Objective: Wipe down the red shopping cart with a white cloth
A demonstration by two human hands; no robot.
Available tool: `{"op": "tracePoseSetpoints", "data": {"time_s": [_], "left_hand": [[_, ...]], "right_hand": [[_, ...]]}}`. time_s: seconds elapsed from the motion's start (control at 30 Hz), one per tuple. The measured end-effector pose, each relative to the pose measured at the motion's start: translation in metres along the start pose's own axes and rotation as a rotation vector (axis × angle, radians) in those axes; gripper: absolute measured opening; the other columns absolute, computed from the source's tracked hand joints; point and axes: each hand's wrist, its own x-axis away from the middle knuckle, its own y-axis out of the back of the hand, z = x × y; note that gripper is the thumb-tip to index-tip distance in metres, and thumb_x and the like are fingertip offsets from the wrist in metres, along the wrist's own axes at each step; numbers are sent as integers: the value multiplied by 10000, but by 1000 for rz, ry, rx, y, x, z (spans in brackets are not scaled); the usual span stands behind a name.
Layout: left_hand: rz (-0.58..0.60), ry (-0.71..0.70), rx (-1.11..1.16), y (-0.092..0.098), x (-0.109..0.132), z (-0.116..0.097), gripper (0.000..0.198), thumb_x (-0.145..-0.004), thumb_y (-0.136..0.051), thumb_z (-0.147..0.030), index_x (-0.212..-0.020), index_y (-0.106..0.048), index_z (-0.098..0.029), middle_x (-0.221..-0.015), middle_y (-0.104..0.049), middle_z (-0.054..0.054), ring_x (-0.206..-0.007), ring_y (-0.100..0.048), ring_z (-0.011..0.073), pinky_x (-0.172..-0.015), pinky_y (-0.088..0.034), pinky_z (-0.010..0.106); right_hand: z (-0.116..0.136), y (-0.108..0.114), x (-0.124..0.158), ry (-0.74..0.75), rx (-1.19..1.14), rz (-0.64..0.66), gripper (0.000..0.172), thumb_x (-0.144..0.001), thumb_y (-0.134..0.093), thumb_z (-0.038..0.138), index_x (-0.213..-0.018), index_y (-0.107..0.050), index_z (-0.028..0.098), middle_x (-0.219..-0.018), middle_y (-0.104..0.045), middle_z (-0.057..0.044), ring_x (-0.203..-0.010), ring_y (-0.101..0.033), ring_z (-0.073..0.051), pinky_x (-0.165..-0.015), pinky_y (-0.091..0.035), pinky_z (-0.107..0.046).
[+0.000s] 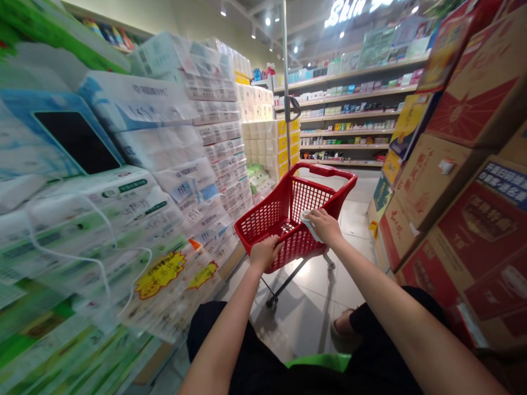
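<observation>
In front of me stands a red plastic shopping cart with a perforated basket and a dark metal frame on wheels. My left hand is closed over the near rim of its basket. Farther right along that rim, my right hand presses a white cloth against the basket's edge, part of it hanging down the outer side. The cloth is partly hidden by my fingers. The basket's far rim bears a red handle. Little shows inside the basket.
Tissue packs are stacked high on the left, with a dark-screened phone and white cable on them. Cardboard boxes line the right. A metal pole rises beyond the cart, before stocked shelves. Tiled floor lies below.
</observation>
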Motion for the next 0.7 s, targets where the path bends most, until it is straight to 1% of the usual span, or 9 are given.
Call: {"op": "tracePoseSetpoints", "data": {"time_s": [0.07,0.17,0.37,0.57,0.7], "left_hand": [[0,1,-1,0,4,2,359,-981,-344,-560,-1082,-566,-297,-993,-694,10,-848,-654,189,-668,-390,255],[5,-3,0,0,6,4,382,-981,-315,-575,-1089,-555,-299,-999,-692,11,-838,-653,190,-660,-389,256],[32,-23,8,2,6,9,424,-978,-279,-594,-1075,-557,-289,-983,-688,21,-798,-652,196,-656,-402,265],[39,-42,57,3,7,18,415,-986,-286,-567,-1136,-553,-286,-1031,-677,46,-859,-656,201,-697,-431,265],[57,-53,73,7,7,22,407,-987,-297,-561,-1147,-553,-288,-1057,-677,50,-888,-657,204,-721,-440,278]], "right_hand": [[-8,3,1,-13,28,-19,291,-964,-451,282,-1188,-637,293,-1178,-617,-42,-1054,-500,-219,-729,-446,-299],[-12,4,2,-28,66,-26,297,-970,-442,298,-1200,-631,297,-1187,-612,-44,-1055,-496,-224,-717,-443,-297],[-1,6,-2,-83,98,12,299,-965,-449,289,-1200,-634,300,-1195,-608,-43,-1060,-494,-221,-728,-445,-296],[11,7,-4,-108,96,2,311,-965,-440,305,-1206,-637,299,-1194,-610,-49,-1054,-501,-221,-734,-455,-305],[11,4,-8,-101,112,17,329,-960,-435,306,-1227,-627,308,-1208,-603,-49,-1066,-493,-225,-748,-464,-314]]}}
